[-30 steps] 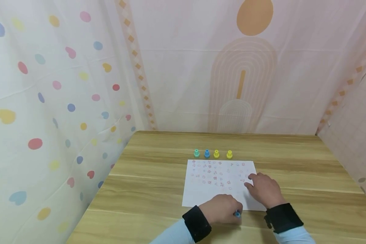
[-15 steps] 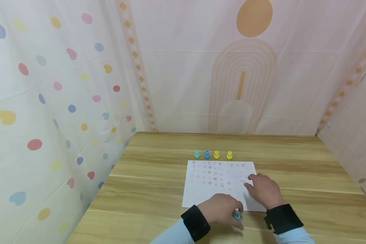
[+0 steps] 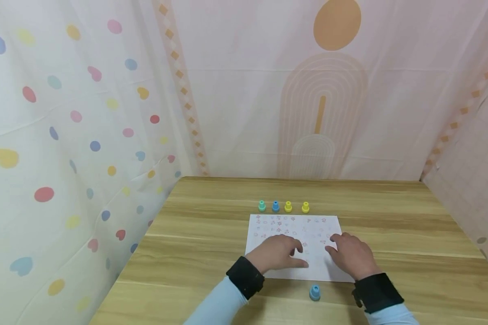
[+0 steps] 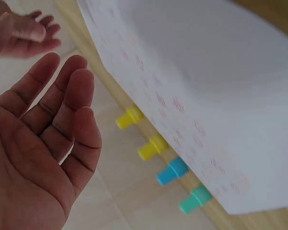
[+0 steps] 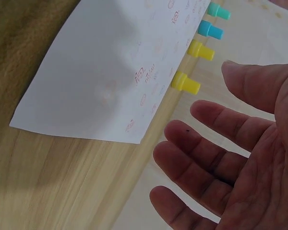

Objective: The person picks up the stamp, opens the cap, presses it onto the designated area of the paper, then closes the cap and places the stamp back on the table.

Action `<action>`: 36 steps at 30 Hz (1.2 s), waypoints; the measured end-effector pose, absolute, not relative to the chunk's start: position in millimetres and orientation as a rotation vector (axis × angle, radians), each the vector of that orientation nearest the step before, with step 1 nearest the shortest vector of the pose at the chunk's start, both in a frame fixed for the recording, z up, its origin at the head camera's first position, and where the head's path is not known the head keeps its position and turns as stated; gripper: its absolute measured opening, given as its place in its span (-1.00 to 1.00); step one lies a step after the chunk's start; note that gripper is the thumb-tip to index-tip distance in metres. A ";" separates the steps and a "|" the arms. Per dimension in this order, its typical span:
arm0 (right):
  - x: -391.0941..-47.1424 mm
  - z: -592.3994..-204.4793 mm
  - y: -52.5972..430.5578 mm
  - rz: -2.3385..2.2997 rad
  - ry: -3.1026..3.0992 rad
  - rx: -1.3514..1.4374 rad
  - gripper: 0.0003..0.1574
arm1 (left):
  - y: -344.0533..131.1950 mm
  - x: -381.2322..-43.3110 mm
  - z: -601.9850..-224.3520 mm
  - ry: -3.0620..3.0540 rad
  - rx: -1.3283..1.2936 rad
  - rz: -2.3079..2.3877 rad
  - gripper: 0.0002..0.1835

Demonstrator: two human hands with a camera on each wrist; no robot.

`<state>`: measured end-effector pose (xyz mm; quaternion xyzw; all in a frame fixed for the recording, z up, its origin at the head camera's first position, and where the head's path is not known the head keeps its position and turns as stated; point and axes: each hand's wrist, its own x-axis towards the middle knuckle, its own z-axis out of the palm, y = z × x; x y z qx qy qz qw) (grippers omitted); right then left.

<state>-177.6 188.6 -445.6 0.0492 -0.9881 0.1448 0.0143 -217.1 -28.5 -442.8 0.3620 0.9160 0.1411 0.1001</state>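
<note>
A white sheet of paper covered with small red stamp prints lies on the wooden table. My left hand rests on its near left part with fingers straight, holding nothing; its bare palm shows in the left wrist view. My right hand lies flat on the sheet's right edge, palm bare too. A small blue stamp stands alone on the table just in front of the paper, between my wrists.
Beyond the paper's far edge stand several stamps in a row: teal, blue, yellow and yellow. Patterned cloth walls enclose the table on the left, back and right.
My left hand let go of the blue stamp, which now stands in front of the paper, and moved forward onto the sheet. My right hand stayed put.
</note>
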 end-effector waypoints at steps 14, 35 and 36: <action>-178.7 -448.7 187.8 0.463 -3.108 0.149 -0.59 | -58.6 -256.6 -445.0 2.897 0.878 0.385 -0.65; -178.4 -448.4 187.8 0.488 -3.153 0.138 -0.57 | -82.2 -290.8 -450.5 3.028 0.500 0.433 -0.64; -178.3 -448.8 187.6 0.487 -3.153 0.135 -0.57 | -82.3 -292.2 -450.3 3.033 0.489 0.434 -0.63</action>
